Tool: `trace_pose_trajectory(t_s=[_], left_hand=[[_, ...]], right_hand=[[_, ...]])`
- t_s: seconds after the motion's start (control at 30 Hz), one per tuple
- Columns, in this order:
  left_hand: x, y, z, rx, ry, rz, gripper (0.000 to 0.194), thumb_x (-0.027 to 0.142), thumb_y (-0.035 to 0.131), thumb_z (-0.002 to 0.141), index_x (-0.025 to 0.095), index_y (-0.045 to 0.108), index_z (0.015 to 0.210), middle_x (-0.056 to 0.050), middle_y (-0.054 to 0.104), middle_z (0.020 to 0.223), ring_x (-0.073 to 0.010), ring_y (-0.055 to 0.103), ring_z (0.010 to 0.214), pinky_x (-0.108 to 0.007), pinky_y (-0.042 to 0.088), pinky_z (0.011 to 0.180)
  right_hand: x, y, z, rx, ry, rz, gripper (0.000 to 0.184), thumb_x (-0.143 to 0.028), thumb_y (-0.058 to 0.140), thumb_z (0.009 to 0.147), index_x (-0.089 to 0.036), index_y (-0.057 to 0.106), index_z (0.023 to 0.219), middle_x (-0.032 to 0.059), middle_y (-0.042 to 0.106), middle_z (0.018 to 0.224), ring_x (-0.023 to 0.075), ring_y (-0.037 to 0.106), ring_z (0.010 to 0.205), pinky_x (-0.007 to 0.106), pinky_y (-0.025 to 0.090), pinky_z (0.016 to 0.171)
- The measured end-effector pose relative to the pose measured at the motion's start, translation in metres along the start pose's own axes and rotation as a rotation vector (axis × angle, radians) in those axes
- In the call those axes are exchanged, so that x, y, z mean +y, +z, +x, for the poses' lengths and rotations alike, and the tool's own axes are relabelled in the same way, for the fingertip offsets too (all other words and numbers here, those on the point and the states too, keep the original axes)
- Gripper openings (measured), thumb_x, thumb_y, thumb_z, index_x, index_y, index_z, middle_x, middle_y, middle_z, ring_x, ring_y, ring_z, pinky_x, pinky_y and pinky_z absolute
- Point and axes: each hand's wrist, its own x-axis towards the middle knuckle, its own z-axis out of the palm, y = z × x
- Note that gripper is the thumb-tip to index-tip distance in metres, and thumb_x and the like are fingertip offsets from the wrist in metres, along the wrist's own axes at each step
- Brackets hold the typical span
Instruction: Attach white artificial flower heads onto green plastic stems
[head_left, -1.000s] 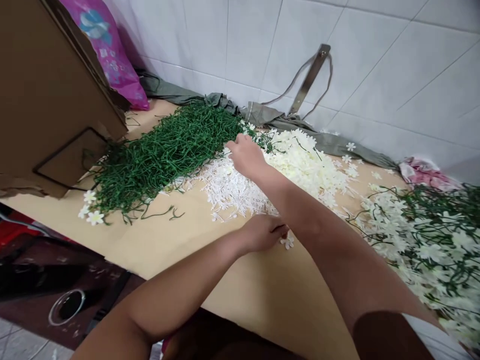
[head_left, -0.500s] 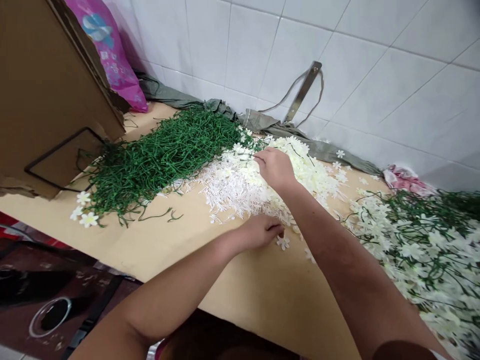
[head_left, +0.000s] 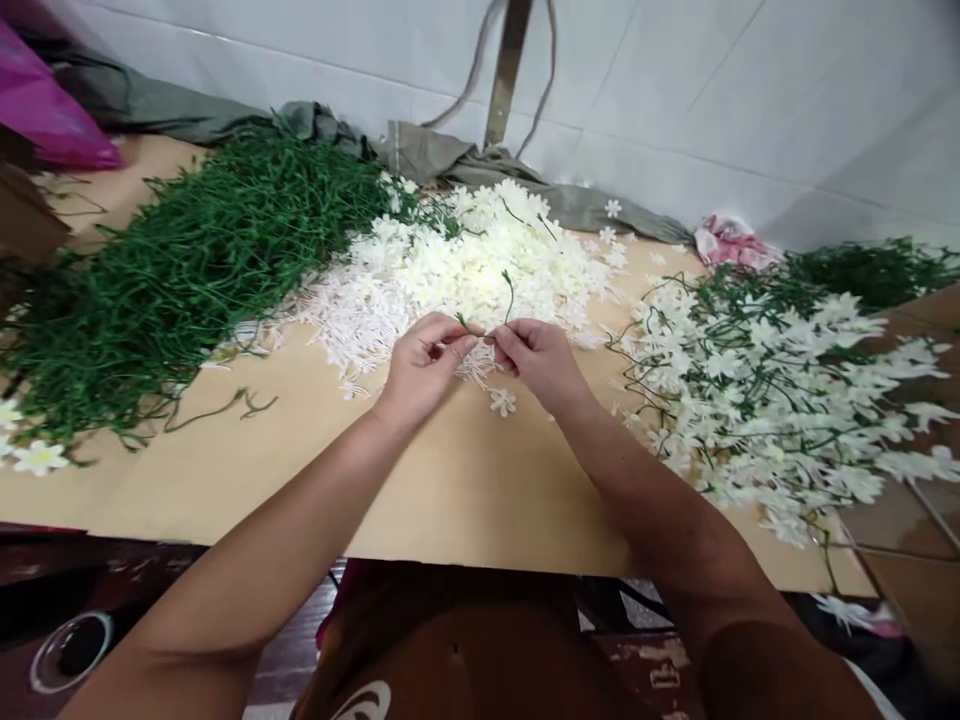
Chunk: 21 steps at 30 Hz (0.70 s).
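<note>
My left hand [head_left: 421, 368] and my right hand [head_left: 541, 362] meet over the middle of the table, fingertips almost touching. Between them they pinch a thin green plastic flower stem [head_left: 510, 298]; one tip rises above my right fingers and another green end shows at my left fingertips. Whether a small white piece is also in the pinch, I cannot tell. Behind the hands lies a heap of creamy white artificial flower heads [head_left: 495, 245], with thin white sticks [head_left: 345, 315] at its left front. One loose white blossom [head_left: 502, 402] rests just below my hands.
A large pile of green stems [head_left: 202, 240] covers the left side. Assembled white flowers on stems [head_left: 780, 400] are heaped at the right. Along the tiled wall runs a grey cloth [head_left: 180, 105], with a pink bag [head_left: 52, 100] at the far left and a pink-white bundle [head_left: 735, 243] at the right.
My right hand has come back from the flower heap to meet my left hand, which has risen slightly. A green stem now shows between them. The view has turned right and downward.
</note>
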Motion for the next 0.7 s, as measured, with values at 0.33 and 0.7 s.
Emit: trace_pose_trajectory(t_s=[0.33, 0.7], left_hand=[[0.005, -0.026, 0.017, 0.214, -0.125, -0.201, 0.019, 0.035, 0.064, 0.080, 0.017, 0.068, 0.080, -0.002, 0.066, 0.075, -0.0072, 0.053, 0.059, -0.019, 0.040, 0.052], [0.000, -0.026, 0.015, -0.017, -0.311, -0.133, 0.008, 0.019, 0.063, 0.078, 0.014, 0.064, 0.072, 0.001, 0.055, 0.054, -0.0074, 0.048, 0.049, -0.020, 0.038, 0.049]], right_hand=[[0.018, 0.010, -0.009, -0.115, -0.174, -0.701, 0.022, -0.031, 0.069, 0.077, -0.016, 0.061, 0.092, 0.0067, 0.062, 0.089, 0.0168, 0.053, 0.077, 0.031, 0.043, 0.072], [0.022, -0.008, 0.013, 0.007, -0.217, -0.570, 0.007, -0.020, 0.052, 0.082, -0.019, 0.058, 0.078, 0.0031, 0.060, 0.075, 0.0155, 0.053, 0.069, 0.031, 0.043, 0.068]])
